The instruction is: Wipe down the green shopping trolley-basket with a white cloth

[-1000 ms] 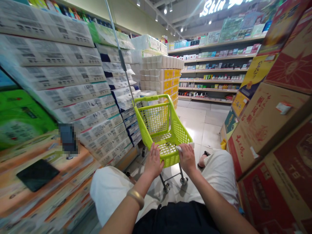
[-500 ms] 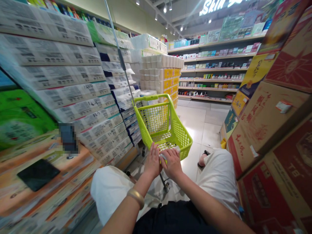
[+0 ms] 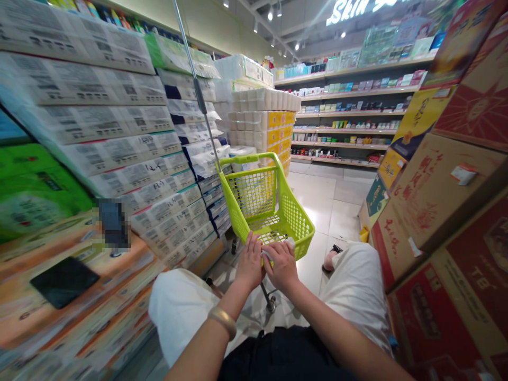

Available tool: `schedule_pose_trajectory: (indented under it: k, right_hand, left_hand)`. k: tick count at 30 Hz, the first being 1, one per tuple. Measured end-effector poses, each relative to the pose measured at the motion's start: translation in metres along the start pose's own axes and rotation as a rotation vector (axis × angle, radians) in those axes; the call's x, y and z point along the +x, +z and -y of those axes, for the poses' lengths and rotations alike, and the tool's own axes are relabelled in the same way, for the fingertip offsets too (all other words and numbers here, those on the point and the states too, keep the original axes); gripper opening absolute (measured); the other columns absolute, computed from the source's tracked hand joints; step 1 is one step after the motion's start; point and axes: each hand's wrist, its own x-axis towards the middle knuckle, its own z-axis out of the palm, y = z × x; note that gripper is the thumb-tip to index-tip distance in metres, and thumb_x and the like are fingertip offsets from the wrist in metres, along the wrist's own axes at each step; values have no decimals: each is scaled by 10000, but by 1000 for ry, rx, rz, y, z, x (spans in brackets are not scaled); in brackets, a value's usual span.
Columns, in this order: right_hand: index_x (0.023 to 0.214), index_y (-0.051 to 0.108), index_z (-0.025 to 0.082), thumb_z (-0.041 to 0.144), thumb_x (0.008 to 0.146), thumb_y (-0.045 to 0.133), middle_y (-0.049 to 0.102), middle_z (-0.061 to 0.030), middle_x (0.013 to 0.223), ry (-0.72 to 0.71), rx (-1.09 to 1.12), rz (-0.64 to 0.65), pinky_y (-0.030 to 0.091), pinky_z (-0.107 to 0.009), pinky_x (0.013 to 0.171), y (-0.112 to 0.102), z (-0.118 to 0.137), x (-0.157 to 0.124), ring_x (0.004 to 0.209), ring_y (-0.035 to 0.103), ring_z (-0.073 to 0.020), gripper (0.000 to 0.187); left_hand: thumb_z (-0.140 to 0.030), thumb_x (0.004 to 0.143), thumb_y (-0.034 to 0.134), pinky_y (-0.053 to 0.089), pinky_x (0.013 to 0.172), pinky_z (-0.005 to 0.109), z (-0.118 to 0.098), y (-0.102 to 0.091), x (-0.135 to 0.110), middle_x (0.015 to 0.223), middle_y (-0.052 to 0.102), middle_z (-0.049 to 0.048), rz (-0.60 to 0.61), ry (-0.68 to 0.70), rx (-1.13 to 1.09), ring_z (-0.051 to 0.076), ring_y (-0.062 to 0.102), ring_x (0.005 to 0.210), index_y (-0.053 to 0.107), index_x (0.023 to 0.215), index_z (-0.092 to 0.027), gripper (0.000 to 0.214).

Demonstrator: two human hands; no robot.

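Observation:
A lime-green plastic shopping cart (image 3: 291, 206) with perforated walls stands in front of my knees, its basket bare inside. My left hand (image 3: 251, 260) lies over the near rim, fingers wrapped across the edge. Close against it, my right hand (image 3: 281, 263) presses a crumpled white wipe (image 3: 291, 242) onto the same rim. Bits of the wipe show by the thumb and beyond the fingertips; its rest is hidden under the hand. A metal pole (image 3: 197, 87) rises from the cart's far left corner.
Stacked tissue packs (image 3: 119, 124) line the left side. A blurred-out phone-like object (image 3: 113, 225) and a dark flat pad (image 3: 64, 282) rest on orange packs. Cardboard cartons (image 3: 448, 185) rise close on the right. Shelves of small goods (image 3: 349, 114) stand at the back beyond the tiled floor (image 3: 313, 185).
The view has shifted very slightly. Both hands stay on the cart's near rim in almost the same position, with the white wipe still under the right one.

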Motion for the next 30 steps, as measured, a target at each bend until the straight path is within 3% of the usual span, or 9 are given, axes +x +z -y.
schedule_pose_trajectory:
  k: [6, 13, 16, 20, 23, 30]
  right_hand:
    - [934, 663, 270, 277, 855, 577, 651, -4, 889, -26, -2, -62, 232, -382, 1061, -5, -13, 4, 1003, 537, -192, 117]
    - [892, 643, 225, 273, 913, 471, 635, -36, 885, 96, -153, -148, 261, -383, 1045, -28, -63, 6, 938, 524, -200, 180]
    - [902, 652, 225, 272, 927, 447, 629, -40, 887, 109, -158, -156, 252, -389, 1047, -24, -58, 5, 939, 515, -203, 211]
    - [1012, 664, 262, 254, 941, 434, 634, -26, 914, -4, -109, -50, 237, -374, 1042, -5, -24, 4, 949, 513, -188, 241]
    - [962, 671, 261, 269, 931, 466, 631, -23, 885, -42, -120, 7, 283, -343, 964, -1, -12, 5, 905, 513, -181, 208]
    - [939, 667, 235, 307, 924, 482, 648, -40, 938, 50, -199, -95, 305, -334, 926, -24, -57, 6, 945, 519, -195, 200]
  left_hand:
    - [-177, 799, 504, 351, 1109, 570, -2, 1, 0, 1384, 407, 185, -27, 21, 33, 337, 150, 1449, 398, 1220, -140, 436]
    - [-153, 734, 546, 333, 1137, 542, -8, -3, 2, 1374, 416, 156, -26, -8, 42, 329, 149, 1452, 404, 1207, -146, 494]
    - [-141, 720, 548, 330, 1134, 554, -8, -2, 2, 1376, 410, 159, -38, -20, 39, 335, 146, 1451, 402, 1201, -147, 503]
    - [-169, 755, 542, 350, 1119, 558, -5, 0, 1, 1377, 406, 178, -43, -20, 34, 334, 157, 1449, 403, 1187, -146, 455]
    - [-188, 773, 539, 359, 1112, 557, -2, -1, 0, 1377, 409, 180, -39, -11, 33, 327, 164, 1448, 407, 1182, -152, 432]
    - [-155, 729, 557, 328, 1142, 538, -2, -5, 0, 1377, 405, 161, -22, -19, 41, 333, 157, 1448, 401, 1189, -146, 486]
